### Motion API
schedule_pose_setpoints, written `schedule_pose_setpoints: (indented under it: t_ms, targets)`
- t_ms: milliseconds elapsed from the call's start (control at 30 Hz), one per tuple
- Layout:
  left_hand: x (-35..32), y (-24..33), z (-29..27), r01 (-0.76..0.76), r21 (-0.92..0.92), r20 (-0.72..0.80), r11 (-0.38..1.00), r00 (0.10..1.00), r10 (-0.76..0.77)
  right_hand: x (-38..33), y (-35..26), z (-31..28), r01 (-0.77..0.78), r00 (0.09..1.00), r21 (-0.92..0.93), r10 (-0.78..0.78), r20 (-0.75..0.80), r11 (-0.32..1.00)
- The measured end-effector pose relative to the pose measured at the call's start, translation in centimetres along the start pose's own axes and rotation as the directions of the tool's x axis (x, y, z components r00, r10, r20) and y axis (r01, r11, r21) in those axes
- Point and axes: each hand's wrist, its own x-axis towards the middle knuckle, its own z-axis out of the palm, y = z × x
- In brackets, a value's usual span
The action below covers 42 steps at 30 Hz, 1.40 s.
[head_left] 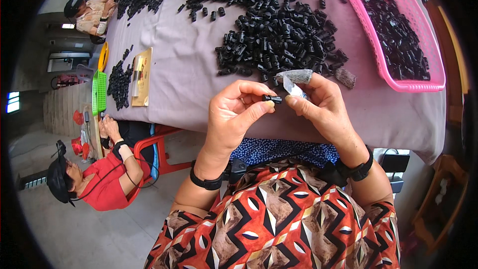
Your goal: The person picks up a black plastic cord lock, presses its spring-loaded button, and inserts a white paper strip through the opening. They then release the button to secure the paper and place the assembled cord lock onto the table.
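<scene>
My left hand (230,114) pinches a small black plastic cylinder (272,99), like a cord lock, between thumb and fingertips. Close beside it is my right hand (323,105), its thumb and fingers closed on a flat whitish pointed piece (293,87) whose kind I cannot make out. A grey knitted finger cover (298,75) sits over a right fingertip. Both hands are above the table's near edge. Just beyond them lies a big heap of similar black pieces (279,37).
A pink plastic basket (376,45) of black pieces stands at right on the cloth-covered table (172,65). Another grey knitted piece (345,77) lies near my right hand. At left are a yellowish card (142,77), a green basket (99,92) and two people (107,182) working.
</scene>
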Motion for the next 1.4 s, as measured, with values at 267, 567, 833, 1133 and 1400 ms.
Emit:
schedule_pose_setpoints:
  t_ms: [267, 567, 833, 1133, 1400]
  targets:
    - [-0.1, -0.2, 0.0, -0.004, 0.028, 0.002, 1.000, 1.000, 0.004, 0.1, 0.6, -0.2, 0.024, 0.998, 0.062, -0.028, 0.056, 0.998]
    - [-0.1, -0.2, 0.6, -0.088, 0.134, 0.009, 0.987, 0.996, 0.088, 0.1, 0.0, -0.4, -0.042, 0.996, 0.148, 0.030, 0.081, 0.988]
    - [-0.4, -0.2, 0.6, -0.205, 0.425, 0.054, 0.881, 0.978, 0.202, 0.1, -0.1, -0.4, -0.053, 0.996, 0.150, 0.041, 0.076, 0.987]
    - [-0.4, -0.2, 1.1, -0.229, 0.493, 0.045, 0.839, 0.970, 0.239, 0.1, 0.0, -0.5, -0.044, 0.996, 0.150, 0.032, 0.082, 0.988]
    - [-0.1, -0.2, 0.1, 0.195, 0.015, 0.063, 0.981, 0.979, -0.196, 0.1, -0.2, -0.3, -0.033, 0.994, 0.141, 0.018, 0.106, 0.989]
